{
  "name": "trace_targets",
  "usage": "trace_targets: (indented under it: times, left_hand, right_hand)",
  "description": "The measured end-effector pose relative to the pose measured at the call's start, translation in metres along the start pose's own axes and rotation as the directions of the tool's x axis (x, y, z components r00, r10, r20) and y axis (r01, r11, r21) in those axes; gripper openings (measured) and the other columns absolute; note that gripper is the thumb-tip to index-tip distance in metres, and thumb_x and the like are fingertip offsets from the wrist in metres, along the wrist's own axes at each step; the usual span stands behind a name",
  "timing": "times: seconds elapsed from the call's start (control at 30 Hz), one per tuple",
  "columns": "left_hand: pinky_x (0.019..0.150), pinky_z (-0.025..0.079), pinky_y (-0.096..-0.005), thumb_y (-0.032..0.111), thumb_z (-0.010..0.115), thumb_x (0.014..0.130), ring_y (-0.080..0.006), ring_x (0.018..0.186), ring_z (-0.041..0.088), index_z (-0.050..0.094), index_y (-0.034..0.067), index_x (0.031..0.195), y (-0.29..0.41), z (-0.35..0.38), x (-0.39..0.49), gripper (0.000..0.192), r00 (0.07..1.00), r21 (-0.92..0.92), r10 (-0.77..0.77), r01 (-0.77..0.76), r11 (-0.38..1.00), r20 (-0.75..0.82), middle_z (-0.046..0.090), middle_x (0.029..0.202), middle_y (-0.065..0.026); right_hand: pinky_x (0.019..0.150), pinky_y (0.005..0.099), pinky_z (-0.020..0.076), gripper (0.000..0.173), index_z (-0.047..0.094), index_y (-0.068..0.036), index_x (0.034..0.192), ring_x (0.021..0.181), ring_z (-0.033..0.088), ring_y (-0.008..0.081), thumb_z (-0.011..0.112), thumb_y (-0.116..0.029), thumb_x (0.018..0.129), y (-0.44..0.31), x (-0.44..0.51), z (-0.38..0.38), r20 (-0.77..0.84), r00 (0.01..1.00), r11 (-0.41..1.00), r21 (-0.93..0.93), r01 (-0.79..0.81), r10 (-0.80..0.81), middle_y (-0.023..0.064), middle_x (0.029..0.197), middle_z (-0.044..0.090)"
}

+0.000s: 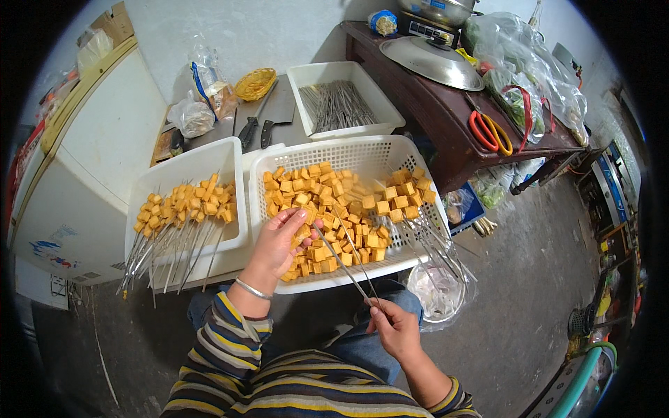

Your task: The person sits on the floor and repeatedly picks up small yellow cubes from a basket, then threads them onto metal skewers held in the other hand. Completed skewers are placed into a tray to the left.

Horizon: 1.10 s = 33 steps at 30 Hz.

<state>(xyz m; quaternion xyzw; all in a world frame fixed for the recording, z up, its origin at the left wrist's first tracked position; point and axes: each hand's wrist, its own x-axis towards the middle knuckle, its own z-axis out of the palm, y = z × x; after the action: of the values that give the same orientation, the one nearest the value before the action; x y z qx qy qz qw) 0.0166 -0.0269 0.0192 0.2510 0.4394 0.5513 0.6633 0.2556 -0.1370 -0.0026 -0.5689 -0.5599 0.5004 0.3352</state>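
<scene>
My left hand point(274, 243) pinches yellow-brown fried tofu cubes point(300, 234) above a white perforated plastic basket point(334, 146). Two thin metal skewers point(342, 265) are gripped near their lower ends by my right hand point(393, 325), in front of the basket. One skewer reaches up to the cubes in my left fingers; whether it pierces them is hidden. The other points over the loose tofu cubes point(326, 190) filling the basket. On the basket's right side lie loaded tofu skewers point(400, 196), their bare metal ends point(444, 261) hanging over the rim.
More loaded skewers point(188, 204) rest in a white tray point(183, 157) at left. Behind, a white bin point(308, 78) holds bare skewers point(339, 104), beside a cleaver point(279, 107). Scissors point(491, 133) and a wok lid point(431, 62) lie on the dark table point(371, 52). A lined bucket point(436, 292) stands below.
</scene>
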Motion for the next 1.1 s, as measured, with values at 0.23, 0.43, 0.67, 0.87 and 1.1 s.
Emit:
trace_targets:
  times: [0.23,0.43,0.67,0.87,1.1]
  left_hand:
    - [0.062,0.046,-0.0207,0.019,0.055,0.093,-0.0110,0.072,0.058,0.056,0.011,0.097,-0.015,0.011,-0.007,0.009,0.993,0.051,-0.110,0.108,0.993,0.035,0.065,0.093,-0.0086]
    - [0.074,0.049,-0.0247,0.012,0.055,0.091,-0.0124,0.087,0.060,0.054,0.003,0.108,-0.039,0.020,-0.010,0.019,0.938,0.115,-0.217,0.193,0.975,0.270,0.063,0.105,-0.0110]
    - [0.080,0.050,-0.0241,0.011,0.051,0.093,-0.0208,0.105,0.059,0.053,-0.003,0.116,-0.027,-0.006,0.008,0.027,0.978,-0.237,-0.136,0.172,0.956,0.161,0.060,0.108,-0.0137]
    - [0.070,0.054,-0.0188,0.027,0.051,0.095,-0.0172,0.092,0.059,0.055,-0.001,0.112,-0.026,-0.020,0.018,0.034,0.976,-0.397,-0.179,0.215,0.892,0.125,0.056,0.109,-0.0156]
    - [0.073,0.053,-0.0215,0.022,0.061,0.090,-0.0171,0.089,0.060,0.061,0.004,0.099,-0.028,-0.015,0.015,0.021,0.988,-0.296,-0.104,0.067,0.953,-0.111,0.059,0.097,-0.0079]
  right_hand:
    - [0.055,0.0222,0.0471,0.021,0.064,-0.002,0.109,0.057,0.059,0.0068,0.055,-0.012,0.092,-0.012,0.006,0.008,-0.037,0.999,0.999,0.049,-0.011,0.013,0.0038,0.061,0.061]
    - [0.054,0.0216,0.0439,0.020,0.064,-0.001,0.106,0.056,0.057,0.0064,0.054,-0.013,0.093,-0.022,0.027,0.012,-0.083,0.996,0.998,0.058,0.019,-0.014,0.0027,0.061,0.060]
    - [0.054,0.0208,0.0431,0.023,0.062,-0.001,0.111,0.057,0.055,0.0049,0.054,-0.013,0.093,-0.011,0.022,0.005,-0.042,0.999,0.990,0.140,0.024,-0.018,0.0011,0.062,0.060]
    - [0.055,0.0207,0.0452,0.023,0.063,-0.001,0.110,0.058,0.057,0.0055,0.055,-0.014,0.093,0.003,0.008,0.011,0.005,1.000,0.993,0.120,-0.011,0.010,0.0003,0.063,0.060]
    - [0.055,0.0212,0.0436,0.022,0.062,0.003,0.109,0.058,0.056,0.0070,0.054,-0.010,0.093,0.003,-0.002,0.008,-0.011,1.000,0.996,0.090,-0.026,0.027,0.0021,0.068,0.060]
